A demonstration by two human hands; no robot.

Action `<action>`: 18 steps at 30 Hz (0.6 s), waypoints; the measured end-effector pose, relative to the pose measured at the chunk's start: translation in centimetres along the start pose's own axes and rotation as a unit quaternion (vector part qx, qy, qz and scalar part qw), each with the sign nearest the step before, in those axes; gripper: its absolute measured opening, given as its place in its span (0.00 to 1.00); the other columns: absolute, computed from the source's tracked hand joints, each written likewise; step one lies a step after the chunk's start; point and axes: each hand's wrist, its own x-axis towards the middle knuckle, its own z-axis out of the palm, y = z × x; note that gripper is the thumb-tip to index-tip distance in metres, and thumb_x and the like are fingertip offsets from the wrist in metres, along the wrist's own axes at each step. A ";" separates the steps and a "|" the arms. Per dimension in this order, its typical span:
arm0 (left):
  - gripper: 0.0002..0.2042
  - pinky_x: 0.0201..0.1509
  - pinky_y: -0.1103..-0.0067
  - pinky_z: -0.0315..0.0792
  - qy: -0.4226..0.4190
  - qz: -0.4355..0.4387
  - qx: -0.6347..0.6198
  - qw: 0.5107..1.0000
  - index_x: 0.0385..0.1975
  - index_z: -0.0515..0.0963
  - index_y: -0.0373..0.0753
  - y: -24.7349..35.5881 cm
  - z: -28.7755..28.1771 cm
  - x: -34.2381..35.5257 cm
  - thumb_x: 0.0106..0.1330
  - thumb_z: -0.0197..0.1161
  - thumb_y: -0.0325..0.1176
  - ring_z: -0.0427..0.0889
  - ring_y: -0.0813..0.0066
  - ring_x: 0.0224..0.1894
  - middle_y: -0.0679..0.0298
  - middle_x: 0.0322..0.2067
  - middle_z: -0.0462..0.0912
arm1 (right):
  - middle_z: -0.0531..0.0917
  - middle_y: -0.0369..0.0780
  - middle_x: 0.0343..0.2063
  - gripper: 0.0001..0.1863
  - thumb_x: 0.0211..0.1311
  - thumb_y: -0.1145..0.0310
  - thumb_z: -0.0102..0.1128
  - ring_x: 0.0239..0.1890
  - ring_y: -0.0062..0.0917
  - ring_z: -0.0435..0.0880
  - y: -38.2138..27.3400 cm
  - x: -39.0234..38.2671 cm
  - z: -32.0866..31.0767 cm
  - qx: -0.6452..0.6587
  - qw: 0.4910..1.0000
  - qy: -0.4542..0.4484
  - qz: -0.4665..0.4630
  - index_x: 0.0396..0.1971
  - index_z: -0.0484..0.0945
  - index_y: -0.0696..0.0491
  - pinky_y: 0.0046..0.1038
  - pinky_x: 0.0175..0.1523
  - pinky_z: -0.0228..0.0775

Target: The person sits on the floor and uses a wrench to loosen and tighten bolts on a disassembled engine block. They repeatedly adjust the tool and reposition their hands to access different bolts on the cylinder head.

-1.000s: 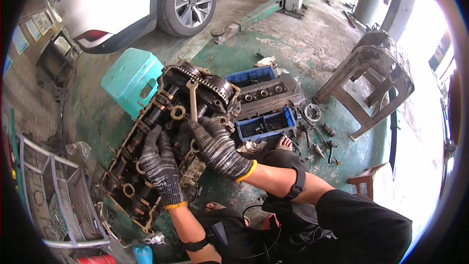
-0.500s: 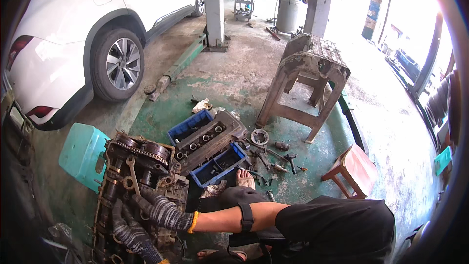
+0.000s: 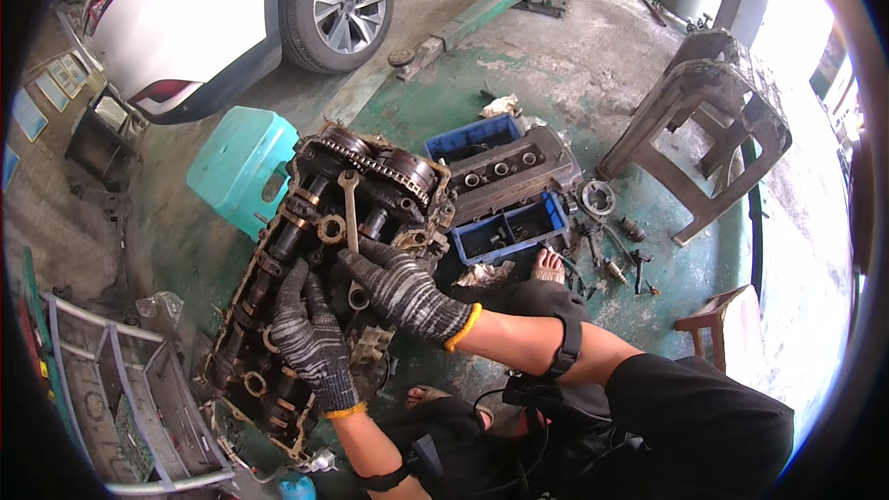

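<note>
Grn flr [image 3: 556, 83] w/ blue bins [image 3: 519, 248]

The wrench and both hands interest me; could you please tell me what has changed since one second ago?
The wrench has shifted slightly toward the wearer: its upper end, which overlapped the chain, now shows just below it. The right hand still grips it; the left hand stays over the engine part.

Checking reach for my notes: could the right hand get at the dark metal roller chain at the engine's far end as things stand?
Probably yes: the chain lies exposed beyond the right hand, nothing covering it. That hand holds a long open-ended metal wrench, though, which might need setting down first.
</note>
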 end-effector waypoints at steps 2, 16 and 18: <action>0.14 0.60 0.73 0.74 0.002 0.000 0.001 1.000 0.52 0.80 0.31 0.7 0.1 0.0 0.67 0.60 0.18 0.81 0.70 0.51 0.55 0.50 0.84 | 0.86 0.47 0.37 0.23 0.71 0.59 0.56 0.39 0.25 0.82 -0.6 0.0 -0.5 -0.021 1.000 -0.003 0.011 0.54 0.76 0.64 0.30 0.46 0.74; 0.12 0.59 0.72 0.74 0.011 0.016 -0.007 1.000 0.50 0.81 0.31 0.5 0.5 0.1 0.68 0.62 0.22 0.81 0.72 0.49 0.56 0.49 0.85 | 0.75 0.32 0.13 0.10 0.65 0.64 0.62 0.11 0.16 0.69 -2.2 -0.1 -6.6 -0.007 0.997 0.001 -0.078 0.33 0.84 0.56 0.20 0.16 0.56; 0.12 0.59 0.72 0.74 0.011 0.012 -0.016 1.000 0.50 0.81 0.31 0.5 0.3 0.2 0.68 0.62 0.22 0.81 0.72 0.49 0.56 0.49 0.85 | 0.75 0.32 0.13 0.09 0.63 0.65 0.64 0.11 0.15 0.68 -5.3 -0.2 -7.1 0.102 0.985 0.014 0.140 0.34 0.84 0.56 0.21 0.15 0.56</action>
